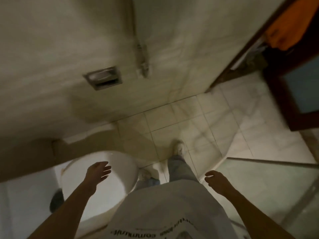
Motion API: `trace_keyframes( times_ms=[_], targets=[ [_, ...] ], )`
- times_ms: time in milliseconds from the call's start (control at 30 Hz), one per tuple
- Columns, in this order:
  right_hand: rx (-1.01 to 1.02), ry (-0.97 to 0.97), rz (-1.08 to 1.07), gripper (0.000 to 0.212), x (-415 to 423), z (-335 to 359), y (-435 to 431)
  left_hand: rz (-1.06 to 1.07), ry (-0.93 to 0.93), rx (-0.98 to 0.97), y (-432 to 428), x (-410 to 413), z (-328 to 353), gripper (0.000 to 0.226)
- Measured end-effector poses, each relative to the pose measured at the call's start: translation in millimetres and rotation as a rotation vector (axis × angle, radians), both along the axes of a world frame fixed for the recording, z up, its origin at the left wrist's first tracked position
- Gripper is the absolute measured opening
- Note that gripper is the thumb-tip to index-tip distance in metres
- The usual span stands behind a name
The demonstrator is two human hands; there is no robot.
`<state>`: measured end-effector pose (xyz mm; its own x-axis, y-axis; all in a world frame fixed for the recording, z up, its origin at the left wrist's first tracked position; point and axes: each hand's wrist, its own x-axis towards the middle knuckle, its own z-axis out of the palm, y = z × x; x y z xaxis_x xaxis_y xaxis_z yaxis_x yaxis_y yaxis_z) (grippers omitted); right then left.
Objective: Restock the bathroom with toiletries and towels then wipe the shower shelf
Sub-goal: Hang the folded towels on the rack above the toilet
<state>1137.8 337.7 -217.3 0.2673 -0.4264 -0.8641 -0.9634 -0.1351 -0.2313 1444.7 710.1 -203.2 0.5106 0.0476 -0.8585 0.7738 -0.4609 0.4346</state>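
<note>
My left hand [98, 171] hovers empty over the closed white toilet lid [119, 169], its fingers spread and relaxed. Lower right, my right hand [214, 180] hangs empty with loosely curled fingers beside my leg. A recessed metal toilet-paper holder [103, 77] sits in the wall ahead. An orange towel [291, 30] hangs at the top right beyond the door frame. No toiletries are in view. The picture is blurred by motion.
Pale floor tiles [189, 121] stretch ahead of my feet. A dark wooden door frame [245, 49] and door [293, 94] stand at the right. A glass panel [276, 187] edges the lower right. A metal hose fitting [142, 61] hangs on the wall.
</note>
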Motion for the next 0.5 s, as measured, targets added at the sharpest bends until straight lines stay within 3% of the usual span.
trace_keyframes(
  times_ms=[233, 500],
  targets=[
    [0.063, -0.018, -0.258, 0.011, -52, -23, -41, -0.328, 0.003, 0.020, -136, -3, 4, 0.022],
    [0.038, -0.121, -0.527, 0.013, -73, -17, -179, -0.688, -0.055, 0.047, -335, -16, 15, 0.022]
  ],
)
